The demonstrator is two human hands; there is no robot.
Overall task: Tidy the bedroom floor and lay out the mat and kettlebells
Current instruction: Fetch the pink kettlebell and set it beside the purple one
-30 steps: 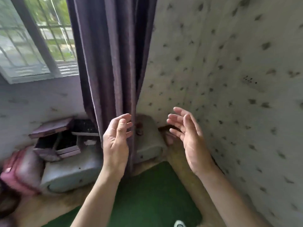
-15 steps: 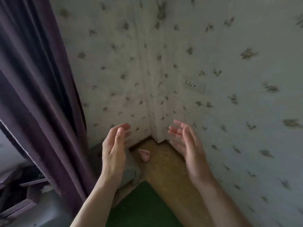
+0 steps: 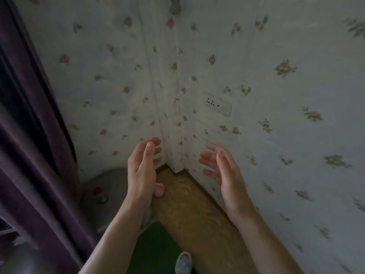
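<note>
Wallpaper (image 3: pixel 276 135) with small flowers fills the corner, and a purple curtain (image 3: pixel 29 155) hangs on the left. Green mat (image 3: pixel 156 246) lies on the brown floor (image 3: pixel 189 210) below the arms. Left hand (image 3: pixel 141 171) and right hand (image 3: pixel 225 175) are up, palms facing, each grip loose and empty.

Left hand (image 3: pixel 141 173) and right hand (image 3: pixel 225 175) raised apart, palms facing, fingers (image 3: pixel 207 156) loosely curved, holding nothing

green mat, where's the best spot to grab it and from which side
Probably pinch the green mat at its far corner, coming from the right over the bare floor: it lies flat, and the grey case crowds its left edge.
</note>
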